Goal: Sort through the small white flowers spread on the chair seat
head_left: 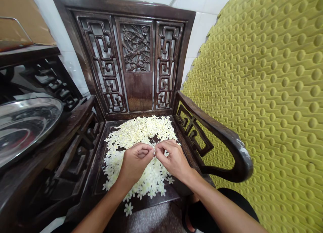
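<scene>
Pic from my head cam: both hands are working over the seat of a dark carved wood armchair [136,11], w/ a big heap of small cream-white blossoms [140,132] on the seat. One stray blossom [128,208] lies by the front edge. Left hand [135,162] and right hand [174,160] are curled into tight pinches, fingertips nearly meeting right over the heap. Can't tell if they've got a blossom btw them, too small to see. Big steel tray [22,125] sits left of the chair, yellow-green dimpled foam mat [264,91] on the right.
</scene>
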Motion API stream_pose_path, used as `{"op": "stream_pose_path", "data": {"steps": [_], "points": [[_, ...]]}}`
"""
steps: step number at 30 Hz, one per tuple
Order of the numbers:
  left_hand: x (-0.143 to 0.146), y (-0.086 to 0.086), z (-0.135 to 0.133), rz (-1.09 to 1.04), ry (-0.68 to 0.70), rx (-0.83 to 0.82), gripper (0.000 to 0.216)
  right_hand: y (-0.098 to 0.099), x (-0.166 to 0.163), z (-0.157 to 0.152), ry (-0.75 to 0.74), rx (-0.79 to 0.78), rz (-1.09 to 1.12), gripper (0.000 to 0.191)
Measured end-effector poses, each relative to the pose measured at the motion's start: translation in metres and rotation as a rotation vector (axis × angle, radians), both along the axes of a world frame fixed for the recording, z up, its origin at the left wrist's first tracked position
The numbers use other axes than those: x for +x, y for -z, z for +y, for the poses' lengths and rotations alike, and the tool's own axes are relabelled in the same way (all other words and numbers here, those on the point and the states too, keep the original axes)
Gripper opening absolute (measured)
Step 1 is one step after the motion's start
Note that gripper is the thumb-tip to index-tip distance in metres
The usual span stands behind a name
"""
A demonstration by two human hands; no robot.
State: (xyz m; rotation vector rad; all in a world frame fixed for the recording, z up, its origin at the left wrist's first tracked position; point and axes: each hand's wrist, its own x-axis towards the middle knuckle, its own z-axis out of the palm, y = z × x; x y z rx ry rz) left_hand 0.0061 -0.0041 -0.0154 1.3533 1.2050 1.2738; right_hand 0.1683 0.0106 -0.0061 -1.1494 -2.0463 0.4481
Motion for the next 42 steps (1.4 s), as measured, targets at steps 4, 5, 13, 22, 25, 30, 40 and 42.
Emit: {"op": "stream_pose_path", "data": {"steps": [4, 5, 13, 22, 25, 30, 40, 42], "points": [[-0.001, -0.001, -0.002, 0.088, -0.011, 0.042, 0.007, 0.0, 0.0, 0.0, -0.021, -0.017, 0.031, 0.014], [-0.001, -0.001, -0.001, 0.072, -0.011, 0.022, 0.008, 0.0, 0.0, 0.0, -0.025, -0.027, 0.049, 0.015], [-0.001, -0.004, 0.004, -0.228, -0.016, -0.118, 0.009, -0.003, 0.0, 0.002, -0.071, -0.148, 0.183, 0.012], [-0.001, -0.012, 0.004, -0.319, -0.056, -0.174, 0.012, -0.005, 0.0, 0.001, -0.08, -0.104, 0.214, 0.007], [-0.001, -0.014, 0.005, -0.338, -0.055, -0.212, 0.014, -0.004, 0.0, 0.001, -0.082, -0.097, 0.216, 0.007], [-0.004, -0.012, 0.005, -0.416, -0.014, -0.308, 0.016, -0.005, 0.0, 0.001, -0.096, -0.096, 0.229, 0.007], [-0.008, -0.007, 0.007, -0.488, 0.032, -0.363, 0.018, -0.007, 0.003, 0.0, -0.113, -0.116, 0.225, 0.009], [-0.008, -0.007, 0.007, -0.494, 0.035, -0.375, 0.018, -0.007, 0.003, 0.001, -0.114, -0.117, 0.22, 0.01]]}}
